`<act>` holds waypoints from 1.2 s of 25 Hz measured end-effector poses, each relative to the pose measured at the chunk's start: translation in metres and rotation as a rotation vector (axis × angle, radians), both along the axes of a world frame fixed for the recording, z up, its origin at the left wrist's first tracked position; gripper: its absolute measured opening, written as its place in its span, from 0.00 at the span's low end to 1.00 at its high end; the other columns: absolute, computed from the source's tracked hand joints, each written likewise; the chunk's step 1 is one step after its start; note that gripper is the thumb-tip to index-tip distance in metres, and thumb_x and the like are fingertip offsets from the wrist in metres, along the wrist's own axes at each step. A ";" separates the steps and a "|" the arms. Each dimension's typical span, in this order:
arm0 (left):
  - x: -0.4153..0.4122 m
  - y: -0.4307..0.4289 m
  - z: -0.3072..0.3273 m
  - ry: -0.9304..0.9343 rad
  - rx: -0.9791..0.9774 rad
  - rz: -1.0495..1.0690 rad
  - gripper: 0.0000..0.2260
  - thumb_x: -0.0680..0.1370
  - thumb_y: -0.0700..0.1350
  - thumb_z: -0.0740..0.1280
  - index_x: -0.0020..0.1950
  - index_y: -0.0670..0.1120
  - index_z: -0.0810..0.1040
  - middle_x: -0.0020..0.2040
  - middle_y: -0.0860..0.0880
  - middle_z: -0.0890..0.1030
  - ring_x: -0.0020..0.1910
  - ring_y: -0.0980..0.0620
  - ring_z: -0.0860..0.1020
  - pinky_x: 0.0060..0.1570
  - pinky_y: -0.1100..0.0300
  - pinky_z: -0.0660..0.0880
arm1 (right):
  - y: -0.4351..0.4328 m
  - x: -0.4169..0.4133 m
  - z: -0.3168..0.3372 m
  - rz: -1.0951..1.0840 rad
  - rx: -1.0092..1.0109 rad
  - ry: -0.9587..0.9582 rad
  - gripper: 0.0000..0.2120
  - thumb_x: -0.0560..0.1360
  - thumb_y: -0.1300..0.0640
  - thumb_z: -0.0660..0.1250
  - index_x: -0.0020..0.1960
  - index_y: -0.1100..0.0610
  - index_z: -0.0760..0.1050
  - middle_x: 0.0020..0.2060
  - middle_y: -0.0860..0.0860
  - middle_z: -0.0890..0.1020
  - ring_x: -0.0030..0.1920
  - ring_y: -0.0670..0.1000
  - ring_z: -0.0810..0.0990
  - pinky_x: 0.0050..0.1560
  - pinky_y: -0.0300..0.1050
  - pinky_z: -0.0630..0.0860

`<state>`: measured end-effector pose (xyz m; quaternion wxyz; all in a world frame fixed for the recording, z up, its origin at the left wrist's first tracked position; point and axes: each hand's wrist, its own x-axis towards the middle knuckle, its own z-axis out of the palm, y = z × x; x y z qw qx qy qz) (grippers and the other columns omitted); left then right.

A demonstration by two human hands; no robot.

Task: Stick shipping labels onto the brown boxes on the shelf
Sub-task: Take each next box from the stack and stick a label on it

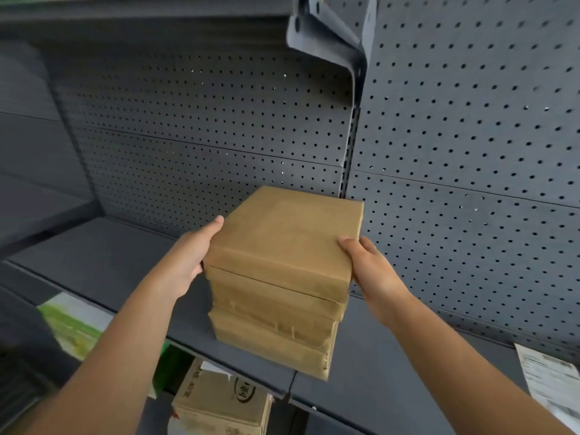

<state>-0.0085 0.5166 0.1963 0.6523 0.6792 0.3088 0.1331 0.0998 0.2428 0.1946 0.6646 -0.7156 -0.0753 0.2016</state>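
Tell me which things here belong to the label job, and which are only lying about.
For the job: stack of brown boxes, label sheets, shelf, left hand, right hand.

Lying about: printed carton below, green and white package.

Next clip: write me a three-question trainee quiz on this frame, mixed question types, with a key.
1. True or false: a label is already stuck on the top box.
2. Which hands touch the stack? A) left only B) right only C) both
3. Fill in: the label sheet lies on the shelf to the stack's ____.

Key:
1. False; its top is bare.
2. C; the left hand and right hand press opposite sides.
3. right
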 end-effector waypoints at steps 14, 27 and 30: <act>0.000 -0.161 0.008 -0.083 0.099 -0.269 0.16 0.78 0.63 0.65 0.60 0.57 0.81 0.55 0.58 0.85 0.58 0.53 0.81 0.63 0.49 0.74 | -0.167 -0.021 0.020 -0.211 0.107 -0.044 0.11 0.79 0.49 0.66 0.59 0.48 0.81 0.51 0.48 0.88 0.52 0.52 0.85 0.52 0.50 0.79; 0.014 -0.294 -0.074 -0.001 0.112 -0.393 0.05 0.83 0.58 0.61 0.54 0.60 0.74 0.49 0.65 0.76 0.47 0.68 0.72 0.43 0.66 0.66 | -0.295 -0.034 -0.068 -0.353 0.120 0.111 0.12 0.81 0.53 0.65 0.63 0.47 0.80 0.55 0.50 0.87 0.56 0.53 0.85 0.60 0.53 0.79; 0.009 -0.296 -0.101 0.047 0.101 -0.352 0.11 0.82 0.59 0.61 0.62 0.56 0.73 0.51 0.63 0.76 0.49 0.66 0.73 0.50 0.59 0.67 | -0.296 -0.034 -0.095 -0.309 0.119 0.162 0.13 0.81 0.54 0.63 0.63 0.47 0.79 0.57 0.50 0.86 0.59 0.54 0.84 0.62 0.53 0.78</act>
